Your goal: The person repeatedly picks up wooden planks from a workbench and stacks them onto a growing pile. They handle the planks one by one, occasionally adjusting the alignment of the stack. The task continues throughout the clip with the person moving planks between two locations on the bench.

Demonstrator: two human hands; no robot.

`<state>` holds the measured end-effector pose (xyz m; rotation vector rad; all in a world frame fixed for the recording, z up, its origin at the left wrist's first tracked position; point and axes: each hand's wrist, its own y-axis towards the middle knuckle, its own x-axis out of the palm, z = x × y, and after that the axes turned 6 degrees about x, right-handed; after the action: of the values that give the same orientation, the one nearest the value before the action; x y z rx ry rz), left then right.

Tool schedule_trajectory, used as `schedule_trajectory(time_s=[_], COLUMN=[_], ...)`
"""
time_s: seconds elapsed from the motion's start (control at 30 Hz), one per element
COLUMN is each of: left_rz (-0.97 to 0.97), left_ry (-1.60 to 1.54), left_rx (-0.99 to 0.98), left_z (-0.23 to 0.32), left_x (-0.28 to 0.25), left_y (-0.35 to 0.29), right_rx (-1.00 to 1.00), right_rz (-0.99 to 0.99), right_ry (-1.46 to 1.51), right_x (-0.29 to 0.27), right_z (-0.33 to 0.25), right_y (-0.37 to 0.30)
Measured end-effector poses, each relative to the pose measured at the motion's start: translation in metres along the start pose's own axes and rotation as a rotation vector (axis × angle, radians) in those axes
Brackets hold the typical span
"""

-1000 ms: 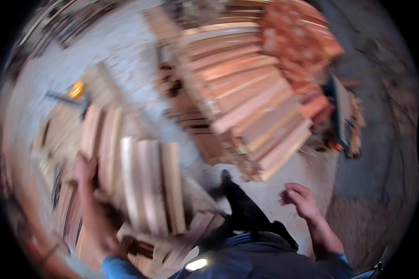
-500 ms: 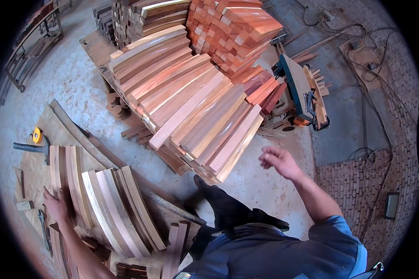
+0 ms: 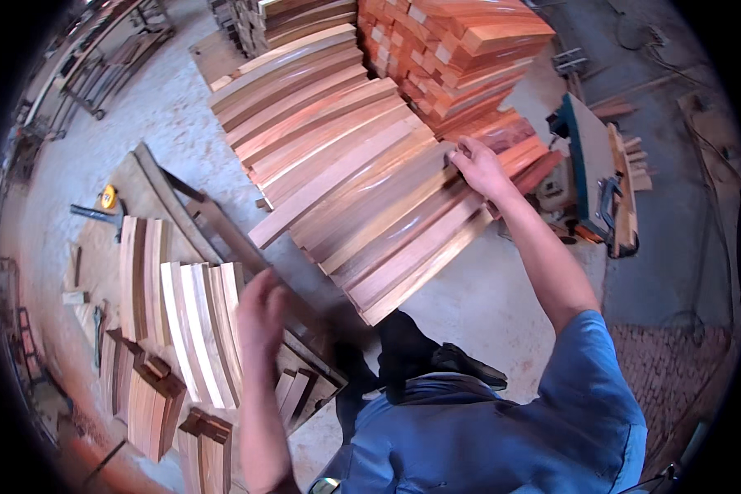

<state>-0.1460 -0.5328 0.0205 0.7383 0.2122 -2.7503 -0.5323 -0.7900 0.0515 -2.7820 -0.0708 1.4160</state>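
Curved wooden strips lie side by side in a long stacked row, running from the far left toward my feet. My right hand reaches to the right ends of these strips. Its fingers are curled onto the end of one wooden strip near the close end of the row. My left hand hangs over the low bench between the big row and a smaller set of curved strips. Motion smears its fingers, and nothing can be made out in it.
Reddish wooden blocks are piled high behind the row. On the low bench lie a hammer, a yellow tape measure and pliers. To the right stands a board with a clamp. A wheeled rack stands at far left.
My right hand has moved forward from the air onto the strip ends. My left hand has left the smaller set's left side and swung right. The view has shifted.
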Motion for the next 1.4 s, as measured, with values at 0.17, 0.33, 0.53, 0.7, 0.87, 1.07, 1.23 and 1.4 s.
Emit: schedule_trajectory(time_s=[0.17,0.33,0.53,0.7,0.87,1.07,1.23,1.4], left_rz=[0.081,0.110,0.371,0.566,0.586,0.600,0.603,0.704], left_ry=[0.039,0.114,-0.221,-0.544,-0.617,-0.618,-0.525,-0.376], left_rx=[-0.006,-0.080,-0.291,-0.299,-0.320,-0.405,-0.381,-0.311], left_z=[0.023,0.048,0.061,0.039,0.030,0.039,0.040,0.035], left_x=[0.066,0.083,0.079,0.072,0.067,0.060,0.059,0.065], left_y=[0.005,0.011,0.005,0.020,0.035,0.048,0.053,0.066], right_rx=[-0.035,-0.061,-0.070,-0.131,-0.202,-0.228,-0.223,-0.150], right_rz=[-0.116,-0.209,-0.145,-0.200,-0.193,-0.240,-0.346,-0.427], right_ry=[0.066,0.151,0.284,0.362,0.297,0.224,0.287,0.405], right_x=[0.011,0.002,-0.016,0.012,0.032,0.044,0.041,0.044], right_z=[0.023,0.026,-0.002,-0.003,-0.016,-0.016,-0.020,-0.018], right_y=[0.017,0.023,0.006,0.027,0.043,0.053,0.058,0.068])
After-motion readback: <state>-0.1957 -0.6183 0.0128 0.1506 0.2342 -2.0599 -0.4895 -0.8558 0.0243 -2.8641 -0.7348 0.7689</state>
